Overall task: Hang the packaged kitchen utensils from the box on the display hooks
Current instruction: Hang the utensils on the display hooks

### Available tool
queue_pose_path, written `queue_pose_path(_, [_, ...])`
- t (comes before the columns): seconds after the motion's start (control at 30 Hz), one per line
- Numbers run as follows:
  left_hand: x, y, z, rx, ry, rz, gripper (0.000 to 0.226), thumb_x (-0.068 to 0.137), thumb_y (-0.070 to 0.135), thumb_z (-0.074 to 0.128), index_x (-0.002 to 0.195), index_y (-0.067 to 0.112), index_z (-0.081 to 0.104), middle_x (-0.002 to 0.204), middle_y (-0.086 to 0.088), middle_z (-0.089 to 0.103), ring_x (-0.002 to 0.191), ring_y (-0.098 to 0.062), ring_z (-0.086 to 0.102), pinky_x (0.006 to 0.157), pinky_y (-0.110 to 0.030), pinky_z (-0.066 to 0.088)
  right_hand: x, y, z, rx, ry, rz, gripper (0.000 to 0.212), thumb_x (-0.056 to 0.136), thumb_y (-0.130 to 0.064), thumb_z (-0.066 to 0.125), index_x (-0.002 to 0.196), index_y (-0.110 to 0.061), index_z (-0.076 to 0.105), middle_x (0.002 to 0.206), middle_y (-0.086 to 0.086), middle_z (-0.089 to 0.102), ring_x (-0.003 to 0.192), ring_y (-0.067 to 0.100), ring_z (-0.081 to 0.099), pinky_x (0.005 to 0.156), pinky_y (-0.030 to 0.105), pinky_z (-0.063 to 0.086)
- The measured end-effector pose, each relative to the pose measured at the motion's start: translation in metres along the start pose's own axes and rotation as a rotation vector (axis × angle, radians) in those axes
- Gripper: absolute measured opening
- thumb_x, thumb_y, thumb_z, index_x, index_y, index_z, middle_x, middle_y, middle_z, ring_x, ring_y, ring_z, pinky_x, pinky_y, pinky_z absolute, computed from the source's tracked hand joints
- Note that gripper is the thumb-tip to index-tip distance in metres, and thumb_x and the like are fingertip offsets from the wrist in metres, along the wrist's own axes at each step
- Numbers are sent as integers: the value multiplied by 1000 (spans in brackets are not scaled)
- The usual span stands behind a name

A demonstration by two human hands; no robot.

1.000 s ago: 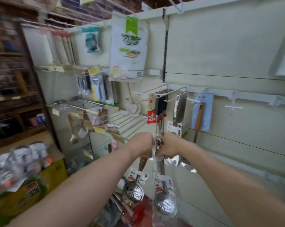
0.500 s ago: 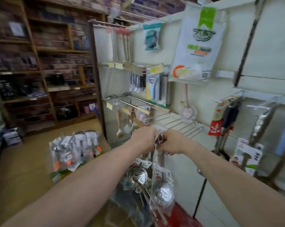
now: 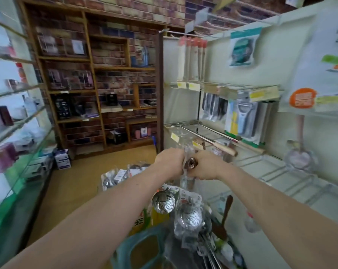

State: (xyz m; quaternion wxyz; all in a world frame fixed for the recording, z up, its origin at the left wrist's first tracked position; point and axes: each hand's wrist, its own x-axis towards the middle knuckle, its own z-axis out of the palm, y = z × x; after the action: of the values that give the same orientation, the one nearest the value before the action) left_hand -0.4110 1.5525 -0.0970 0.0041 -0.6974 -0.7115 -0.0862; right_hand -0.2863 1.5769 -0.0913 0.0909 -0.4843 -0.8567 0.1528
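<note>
Packaged ladles (image 3: pixel 189 214) are hanging in the middle of the scene, gripped at their handle tops by both hands, with the shiny bowls dangling below in clear wrapping with paper labels. The left hand (image 3: pixel 170 162) is curling its fingers round the top of the wrapping, and the right hand (image 3: pixel 207 167) is closing round the handle end just beside it, so the two fists are nearly touching. The long metal display hooks (image 3: pixel 209 136) are jutting out from the pale panel just beyond the hands and to their right. Carded peelers (image 3: pixel 242 121) are hanging on the row above. More packaged utensils (image 3: pixel 121 176) are lying in a pile beyond the left forearm, and a yellow box (image 3: pixel 143 220) is showing under it. Wooden shelving (image 3: pixel 98 74) is standing against the far brick wall.
</note>
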Motion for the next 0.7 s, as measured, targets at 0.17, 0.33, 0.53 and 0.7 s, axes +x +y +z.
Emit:
queue_pose_path(0.17, [15,-59,-7,-17,80,-75,8,84,14,65,90,11,68,98,-9,66,94,-30,64,64,-32,43,47,-39,10,-81,76,-96,29,82,-21,65,58,-19,49,73,6,56,73,24,56,48,22,33])
queue_pose_path(0.33, [23,-111,-7,27,157,-165,5,86,9,60,86,10,65,96,-11,67,92,-32,63,63,-33,42,87,-73,27,-126,116,-202,18,89,-19,55,72,-12,59,75,5,56,79,25,58,61,27,37])
queue_pose_path(0.53, [38,-162,6,140,197,-257,13,88,2,54,85,13,62,95,-8,66,88,-29,63,65,-32,44,142,-92,55,-133,135,-417,23,93,-30,53,107,-18,68,98,9,69,93,28,62,78,39,50])
queue_pose_path(0.7, [69,-203,24,188,214,-306,19,91,4,52,95,15,67,92,-3,65,76,-20,57,63,-28,41,199,-96,77,-151,132,-551,26,93,-16,55,116,-21,63,113,4,66,102,24,60,87,39,49])
